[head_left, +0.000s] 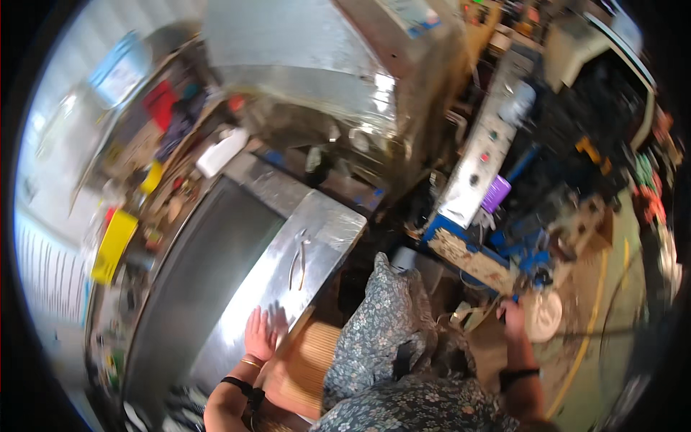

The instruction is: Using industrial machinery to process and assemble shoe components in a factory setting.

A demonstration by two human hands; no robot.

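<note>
My left hand (pixel 260 335) is open, its fingers stretched out flat at the near edge of a shiny metal tabletop (pixel 241 302). Farther up that surface lies a pair of pliers (pixel 297 263), apart from the hand, with its handles toward me. On the right, my right hand (pixel 512 318) is closed, its fingers curled close to the corner of a blue-framed bench (pixel 468 261). What it grips, if anything, is too small and blurred to make out. A pale round disc (pixel 545 317) is just to the right of that hand.
A large grey metal machine (pixel 302 79) stands ahead. Left of the tabletop, a cluttered shelf holds a yellow bin (pixel 115 246) and a white bottle (pixel 222 153). A control panel with buttons (pixel 479 155) and a purple object (pixel 497 193) are at right. A ribbed brown box (pixel 306 363) sits beside my lap.
</note>
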